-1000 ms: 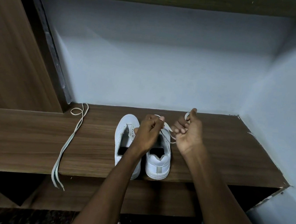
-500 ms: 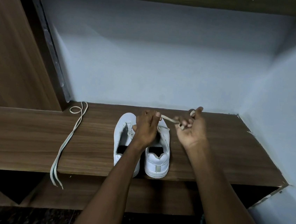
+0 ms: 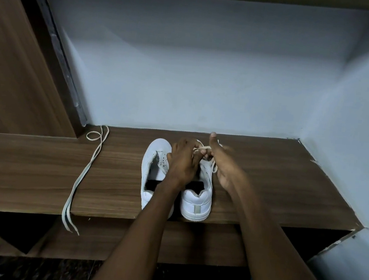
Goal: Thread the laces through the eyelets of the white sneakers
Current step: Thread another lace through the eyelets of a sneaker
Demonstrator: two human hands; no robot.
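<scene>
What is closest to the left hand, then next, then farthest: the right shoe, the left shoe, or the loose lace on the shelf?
From the left hand:
1. Right shoe, directly under the hand.
2. Left shoe, just beside it on the left; nearly as close.
3. Loose lace, far off to the left on the shelf.

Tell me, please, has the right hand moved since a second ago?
Yes. The right hand has moved left, toward the left hand above the right sneaker, judged against the shelf's back edge.
</scene>
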